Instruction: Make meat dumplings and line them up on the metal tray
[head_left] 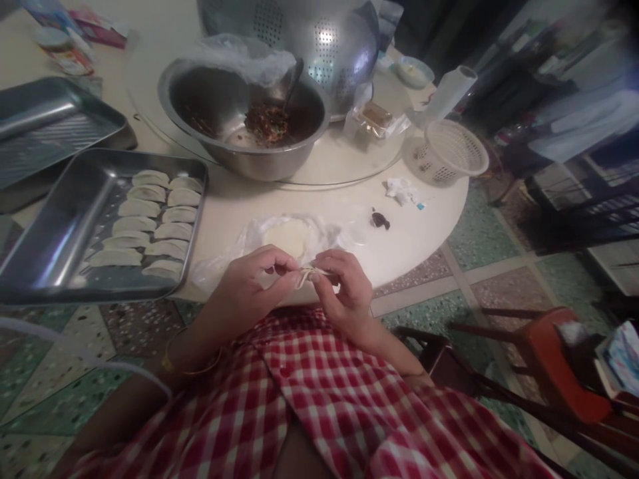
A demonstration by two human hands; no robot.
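Note:
Both my hands hold one pale dumpling (308,274) just off the near edge of the round table (424,233), above my red checked lap. My left hand (249,287) pinches its left end with curled fingers. My right hand (344,287) pinches the right end. Behind the hands a stack of round wrappers (288,237) lies on clear plastic. A steel tray (54,233) at the left holds several folded dumplings (150,226) in two rows. A steel bowl (219,143) with dark filling (267,124) and a spoon stands further back.
A big steel colander (319,40) stands behind the bowl. A second tray (44,126) lies at the far left. A small white basket (452,152), a plastic roll (449,90) and crumpled paper (401,189) sit at the right. A red stool (554,359) stands on the floor.

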